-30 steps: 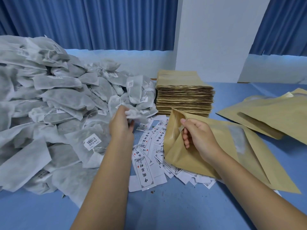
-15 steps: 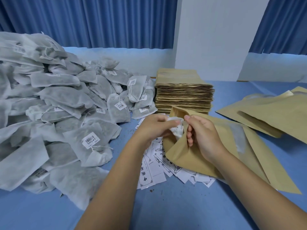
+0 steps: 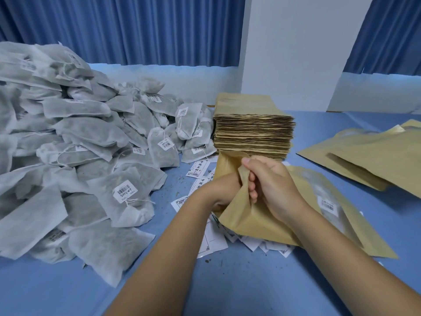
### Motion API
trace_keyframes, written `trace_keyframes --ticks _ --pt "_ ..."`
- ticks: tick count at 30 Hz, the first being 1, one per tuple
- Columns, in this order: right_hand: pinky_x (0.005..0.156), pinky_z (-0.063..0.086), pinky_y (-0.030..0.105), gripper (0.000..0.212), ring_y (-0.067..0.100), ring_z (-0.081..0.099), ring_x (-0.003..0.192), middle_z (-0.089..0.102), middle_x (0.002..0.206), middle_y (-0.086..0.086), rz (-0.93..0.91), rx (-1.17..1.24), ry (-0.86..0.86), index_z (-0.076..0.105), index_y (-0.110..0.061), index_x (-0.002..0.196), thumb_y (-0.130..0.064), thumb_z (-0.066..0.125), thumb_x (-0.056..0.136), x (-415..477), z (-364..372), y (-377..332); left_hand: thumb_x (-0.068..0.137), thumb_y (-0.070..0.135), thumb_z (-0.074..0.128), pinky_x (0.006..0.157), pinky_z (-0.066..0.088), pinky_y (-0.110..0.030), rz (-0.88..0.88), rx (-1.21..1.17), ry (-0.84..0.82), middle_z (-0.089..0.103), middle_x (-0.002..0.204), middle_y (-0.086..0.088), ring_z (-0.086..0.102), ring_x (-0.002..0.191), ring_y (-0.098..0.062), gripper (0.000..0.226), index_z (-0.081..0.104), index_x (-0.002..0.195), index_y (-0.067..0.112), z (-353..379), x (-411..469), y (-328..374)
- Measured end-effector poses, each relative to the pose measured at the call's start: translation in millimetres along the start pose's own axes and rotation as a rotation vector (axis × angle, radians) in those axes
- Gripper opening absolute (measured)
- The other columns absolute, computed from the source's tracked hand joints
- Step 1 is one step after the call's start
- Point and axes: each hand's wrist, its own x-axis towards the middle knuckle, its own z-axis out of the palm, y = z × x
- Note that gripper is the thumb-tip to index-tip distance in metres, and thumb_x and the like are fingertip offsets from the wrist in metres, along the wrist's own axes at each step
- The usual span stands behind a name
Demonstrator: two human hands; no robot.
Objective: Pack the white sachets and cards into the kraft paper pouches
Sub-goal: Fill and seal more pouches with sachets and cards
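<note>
**A:** The brown kraft paper pouch (image 3: 250,220) is lying mid-bench on top of the scattered white printed cards (image 3: 198,169). Its open mouth is facing the tall stack of flat kraft pouches (image 3: 252,133).

**B:** The right hand (image 3: 271,185) is gripping the near lip of that mouth, with the fingers curling round the paper edge and holding it up.

**A:** And the left hand (image 3: 224,190) is sitting inside the opening, with the paper covering its fingers. I cannot tell whether it is holding anything in there or lying loose.

**B:** Further down the pouch, a white barcode label (image 3: 328,205) is showing through the clear window.

**A:** The big heap of white mesh sachets (image 3: 79,156) with barcode tags is taking up the left side of the blue bench (image 3: 227,281), and its nearest bags are lying just beside the cards.

**B:** Well apart on the right, two more kraft pouches (image 3: 364,156) are lying flat and overlapping.
</note>
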Motion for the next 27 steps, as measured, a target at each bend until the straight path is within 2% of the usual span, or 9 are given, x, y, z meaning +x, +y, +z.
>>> trace_keyframes --ticks 4,7,9,12,14,16,19,21,27 --pt "0.041 0.039 0.025 0.038 0.018 0.043 0.041 0.049 0.049 0.005 -0.007 -0.091 0.019 0.049 -0.005 0.063 -0.017 0.051 0.099 4.3 0.2 7.8 0.092 -0.002 0.048 0.062 0.05 -0.016 0.01 0.052 -0.01 0.067 0.064 0.003 0.065 0.062 -0.007 0.03 0.056 0.069 0.015 -22.3 -7.0 -3.3" --pt "0.041 0.039 0.025 0.039 0.018 0.044 0.04 0.05 0.048 0.005 -0.004 -0.11 0.056 0.049 -0.007 0.062 -0.017 0.05 0.1 7.7 -3.8 13.9 0.095 0.01 0.057 0.068 0.055 -0.019 0.03 -0.082 0.047 0.072 0.087 -0.006 0.069 0.079 -0.012 0.011 0.068 0.099 0.01 -34.3 -12.1 -4.5" --pt "0.041 0.04 0.024 0.04 0.017 0.045 0.039 0.051 0.048 0.003 -0.004 -0.125 0.095 0.049 -0.01 0.06 -0.017 0.051 0.099 10.3 -8.3 16.3 0.093 0.014 0.063 0.065 0.056 -0.02 0.014 -0.115 0.22 0.073 0.097 -0.014 0.071 0.08 -0.015 0.02 0.067 0.11 0.006 -42.0 -11.0 -5.9" --pt "0.041 0.039 0.022 0.041 0.016 0.045 0.039 0.051 0.047 0.002 0.0 -0.144 0.147 0.049 -0.011 0.06 -0.019 0.051 0.099 14.4 -16.5 18.6 0.09 0.017 0.063 0.057 0.051 -0.022 0.041 0.006 0.658 0.073 0.09 -0.002 0.069 0.069 -0.013 0.009 0.071 0.088 0.013 -58.2 -9.8 -12.9" --pt "0.041 0.039 0.021 0.041 0.016 0.045 0.039 0.051 0.047 0.002 0.003 -0.144 0.162 0.049 -0.011 0.059 -0.019 0.051 0.099 16.3 -19.9 19.9 0.088 0.017 0.058 0.069 0.051 -0.028 0.001 0.131 0.992 0.068 0.092 0.0 0.062 0.073 -0.02 0.01 0.068 0.086 0.015 -74.1 -9.6 -24.2" --pt "0.041 0.039 0.022 0.041 0.016 0.045 0.039 0.052 0.048 0.002 0.008 -0.148 0.161 0.049 -0.011 0.059 -0.02 0.052 0.099 16.8 -20.4 21.1 0.088 0.016 0.056 0.088 0.047 -0.03 -0.11 0.285 1.174 0.057 0.123 -0.009 0.061 0.095 -0.026 0.023 0.067 0.107 0.014 -84.7 -12.6 -34.1" --pt "0.041 0.04 0.023 0.041 0.015 0.045 0.039 0.052 0.048 0.002 0.021 -0.154 0.147 0.049 -0.011 0.06 -0.021 0.051 0.1 16.1 -18.8 22.9 0.088 0.006 0.052 0.094 0.042 -0.035 -0.203 0.586 1.073 0.015 0.157 -0.011 0.049 0.123 -0.028 0.031 0.064 0.117 0.012 -88.7 -13.7 -43.1" --pt "0.041 0.04 0.023 0.041 0.015 0.045 0.039 0.052 0.048 0.002 0.024 -0.153 0.141 0.048 -0.01 0.061 -0.021 0.051 0.1 15.1 -19.3 22.6 0.088 0.002 0.049 0.086 0.044 -0.037 -0.245 0.676 0.986 0.003 0.16 -0.011 0.053 0.117 -0.031 0.03 0.061 0.115 0.008 -88.2 -11.8 -44.8" --pt "0.041 0.04 0.022 0.041 0.015 0.045 0.04 0.051 0.049 0.002 0.025 -0.158 0.133 0.048 -0.01 0.062 -0.022 0.051 0.1 12.5 -21.3 20.9 0.093 0.021 0.058 0.09 0.044 -0.043 -0.338 0.655 0.926 0.035 0.14 -0.02 0.049 0.118 -0.039 0.059 0.03 0.144 0.015 -95.4 -3.2 -49.4"
